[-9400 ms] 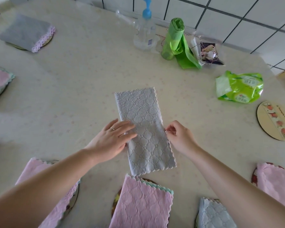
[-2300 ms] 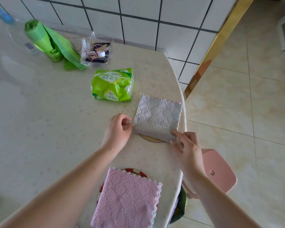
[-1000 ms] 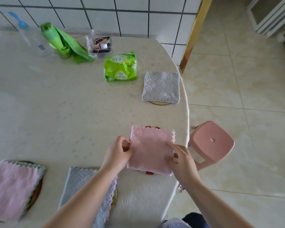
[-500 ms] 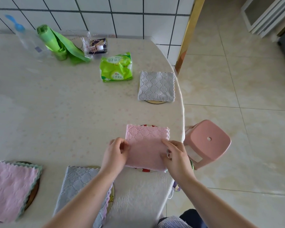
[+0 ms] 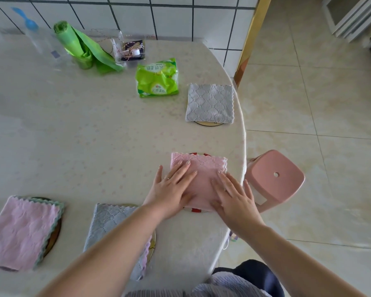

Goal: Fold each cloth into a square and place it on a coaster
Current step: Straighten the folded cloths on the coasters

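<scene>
We take this for a home dining or kitchen corner. A round table (image 5: 73, 136) under a pale patterned cover fills the left of the frame, pushed against a white tiled wall (image 5: 159, 16) at the top. Household goods sit at upper left: a roll of green bags (image 5: 81, 46) and a green tissue pack (image 5: 157, 79). A pink plastic stool (image 5: 274, 179) stands on glossy beige floor tiles (image 5: 319, 103) at right.

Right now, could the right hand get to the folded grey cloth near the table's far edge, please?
Probably yes: the right hand lies flat on the pink cloth, holding nothing, and bare table separates it from the grey cloth.
</scene>
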`<state>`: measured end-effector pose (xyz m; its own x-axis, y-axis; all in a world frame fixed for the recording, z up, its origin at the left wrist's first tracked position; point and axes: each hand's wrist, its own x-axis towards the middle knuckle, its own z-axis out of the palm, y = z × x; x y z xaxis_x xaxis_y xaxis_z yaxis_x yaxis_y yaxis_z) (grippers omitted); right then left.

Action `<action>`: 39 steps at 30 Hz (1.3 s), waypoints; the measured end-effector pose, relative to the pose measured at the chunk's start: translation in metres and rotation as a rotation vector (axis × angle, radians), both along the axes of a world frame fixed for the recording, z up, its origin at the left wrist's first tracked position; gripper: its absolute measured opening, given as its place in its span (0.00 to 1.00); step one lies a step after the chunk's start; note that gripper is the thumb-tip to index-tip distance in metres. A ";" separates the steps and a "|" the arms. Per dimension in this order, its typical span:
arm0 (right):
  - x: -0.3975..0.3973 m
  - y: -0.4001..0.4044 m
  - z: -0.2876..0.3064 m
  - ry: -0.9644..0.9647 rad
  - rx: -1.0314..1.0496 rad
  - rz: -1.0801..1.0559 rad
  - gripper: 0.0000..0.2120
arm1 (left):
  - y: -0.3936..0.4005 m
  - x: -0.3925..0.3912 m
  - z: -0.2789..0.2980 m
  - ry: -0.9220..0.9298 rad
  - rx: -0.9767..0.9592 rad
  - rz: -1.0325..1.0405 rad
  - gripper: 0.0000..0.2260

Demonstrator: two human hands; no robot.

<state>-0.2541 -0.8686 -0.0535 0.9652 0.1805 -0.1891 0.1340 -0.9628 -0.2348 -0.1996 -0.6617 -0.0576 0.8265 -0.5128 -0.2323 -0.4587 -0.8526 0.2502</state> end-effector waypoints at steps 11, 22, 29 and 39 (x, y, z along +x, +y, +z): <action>-0.074 0.115 0.020 0.082 0.617 -0.310 0.19 | 0.183 -0.065 0.018 -0.122 -0.434 0.648 0.08; -0.092 0.188 0.015 0.204 0.647 -0.563 0.22 | 0.221 -0.104 0.011 0.303 -0.533 0.688 0.09; -0.089 0.197 0.016 0.198 0.649 -0.664 0.17 | 0.219 -0.104 0.016 0.315 -0.498 0.612 0.07; -0.092 0.194 0.014 0.239 0.687 -0.690 0.15 | 0.218 -0.099 0.018 0.410 -0.471 0.544 0.08</action>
